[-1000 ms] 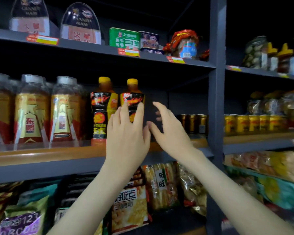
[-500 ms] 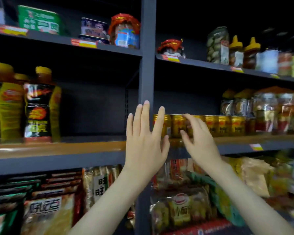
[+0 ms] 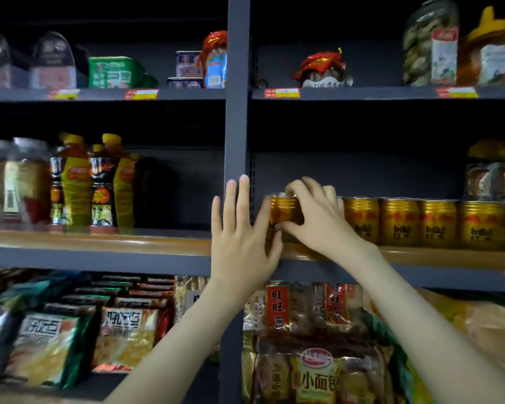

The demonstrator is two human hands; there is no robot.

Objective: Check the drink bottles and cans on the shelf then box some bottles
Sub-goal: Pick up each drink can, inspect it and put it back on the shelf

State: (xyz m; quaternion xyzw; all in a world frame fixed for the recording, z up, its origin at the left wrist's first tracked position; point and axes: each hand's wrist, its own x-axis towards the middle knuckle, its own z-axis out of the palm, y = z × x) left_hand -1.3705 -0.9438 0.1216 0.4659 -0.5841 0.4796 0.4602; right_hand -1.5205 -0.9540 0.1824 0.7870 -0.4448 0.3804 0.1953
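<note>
A row of gold cans [image 3: 438, 223] stands on the middle shelf [image 3: 99, 240], right of the grey upright post [image 3: 237, 112]. My right hand [image 3: 312, 217] curls its fingers and thumb round the leftmost gold can [image 3: 283, 209]. My left hand [image 3: 239, 237] is raised flat in front of the post, fingers straight, its thumb side against that same can. Yellow-capped drink bottles [image 3: 99, 182] with black and yellow labels stand on the same shelf to the left, beside clear-lidded bottles [image 3: 18, 182].
The top shelf [image 3: 362, 93] carries tins, a red-wrapped jar [image 3: 321, 68] and big jars [image 3: 432, 42]. Snack bags [image 3: 123, 336] and bread packs [image 3: 315, 374] fill the bottom shelf. More jars [image 3: 493, 176] stand behind the cans at far right. A dark gap lies between bottles and post.
The view has shifted from the bottles to the cans. My right hand has reached forward and closed round the leftmost gold can; my left hand has stayed flat beside it.
</note>
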